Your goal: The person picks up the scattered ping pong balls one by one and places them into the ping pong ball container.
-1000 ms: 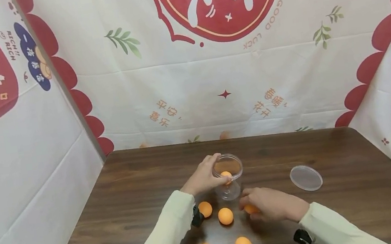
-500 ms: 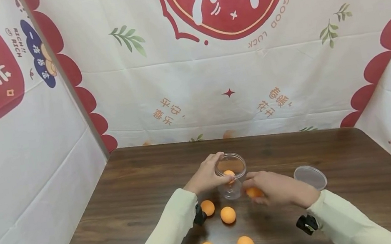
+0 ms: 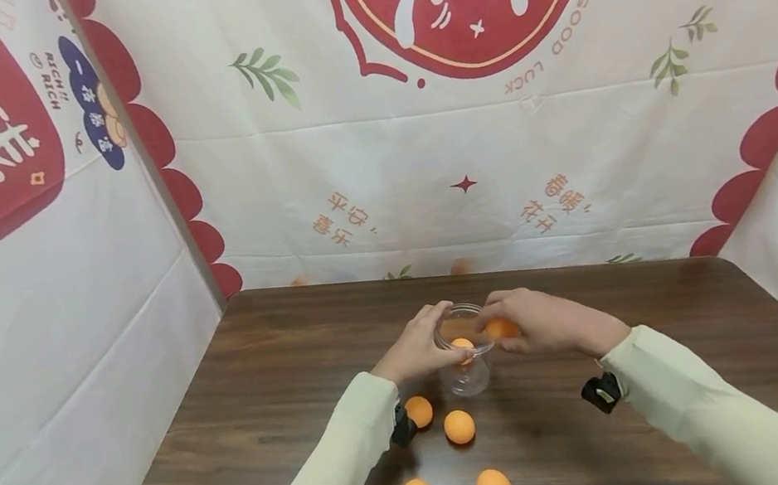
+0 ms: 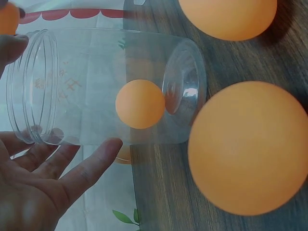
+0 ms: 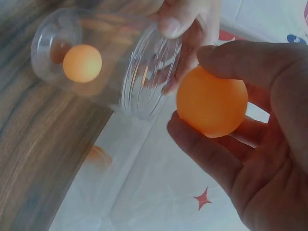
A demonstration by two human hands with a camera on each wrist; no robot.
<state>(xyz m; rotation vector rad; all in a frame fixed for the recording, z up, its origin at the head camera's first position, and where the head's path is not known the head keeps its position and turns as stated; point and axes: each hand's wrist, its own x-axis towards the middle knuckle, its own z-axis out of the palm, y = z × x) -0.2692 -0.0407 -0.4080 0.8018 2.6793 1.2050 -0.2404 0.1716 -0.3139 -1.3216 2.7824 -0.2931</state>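
Observation:
A clear plastic jar (image 4: 91,57) stands on the table, its mouth uncovered. My left hand (image 3: 416,349) grips it near the rim, thumb on one side and fingers round the other. Inside, an orange table tennis ball (image 4: 140,104) lies near the bottom. My right hand (image 3: 548,322) pinches another orange table tennis ball (image 5: 211,103) between thumb and fingers. In the head view this hand is at the right side of the jar's rim; the right wrist view has its ball just outside the mouth.
Several orange balls (image 3: 459,427) lie on the dark wooden table (image 3: 286,358) in front of the jar, one of them beside the left wrist. Printed white cloth (image 3: 375,152) hangs behind the table and along its sides.
My right hand has lifted the ball from the table beside the jar's base up to its rim. The left hand keeps its grip. My right arm now hides the round clear lid.

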